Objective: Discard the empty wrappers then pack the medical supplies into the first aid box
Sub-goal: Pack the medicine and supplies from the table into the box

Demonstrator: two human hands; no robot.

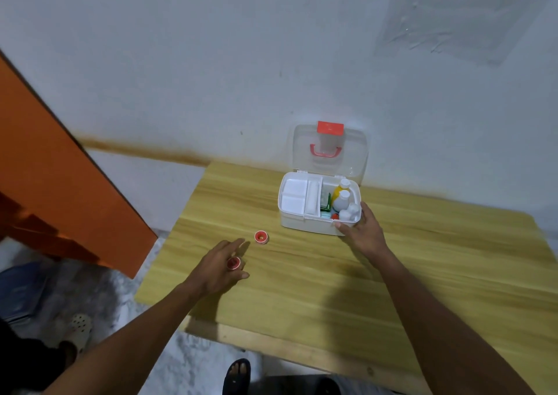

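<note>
We are near the end of packing, by our reading: the first aid box (314, 224) sits open at the far side of the tabletop (302, 289), its clear lid (353, 153) standing upright close to the wall, and no wrappers show on the wood. Our right hand (363, 231) grips the box's near right corner, thumb along the front wall and fingers curled up the side, steadying it. Our left hand (220, 266) hovers low over the wood with fingers spread and nothing clamped, though a small red tape roll (233, 263) appears to sit on or against its fingers; we cannot tell whether it is worn like a ring or merely pinched. A second red roll (261, 237) lies free at about one o'clock from that hand, just beyond the fingertips. To do this step well, we judge that we should close thumb and forefinger on the free roll's rim, lift cleanly, and carry both toward two o'clock into the box. The left tray (294, 196) looks bare, while the right compartment is crowded with white bottles (342, 199), so the tray is the easier drop. The path between roll and box is open wood. The tabletop's left edge lies close at nine o'clock of the left hand, so a nudged roll could run off to the floor.
</note>
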